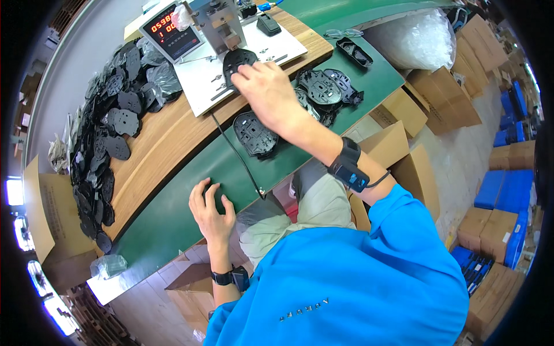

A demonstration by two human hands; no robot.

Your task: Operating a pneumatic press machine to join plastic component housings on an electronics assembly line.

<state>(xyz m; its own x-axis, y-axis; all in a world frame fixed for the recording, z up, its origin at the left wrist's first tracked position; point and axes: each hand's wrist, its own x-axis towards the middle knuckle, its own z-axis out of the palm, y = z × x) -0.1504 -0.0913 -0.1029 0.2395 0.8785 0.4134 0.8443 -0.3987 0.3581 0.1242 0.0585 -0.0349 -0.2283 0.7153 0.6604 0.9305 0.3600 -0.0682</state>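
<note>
My right hand point(266, 92) reaches across the table, its fingers closed on the near edge of a black oval plastic shell point(241, 56). That shell sits on a white base plate point(199, 92), right beneath the metal head of a small press point(221, 26). Below my right wrist lies a black shell with moulded ribs point(254, 134) on the green tabletop point(173, 213). My left hand point(212, 214) rests at the table's near edge with fingers apart, holding nothing.
Many black shells point(124, 121) are heaped on the wooden board at left, beside a display box with red digits point(170, 33). More ribbed shells point(323, 86) lie to the right. A dark cable point(236, 153) crosses the table. Cardboard boxes point(444, 101) stand around.
</note>
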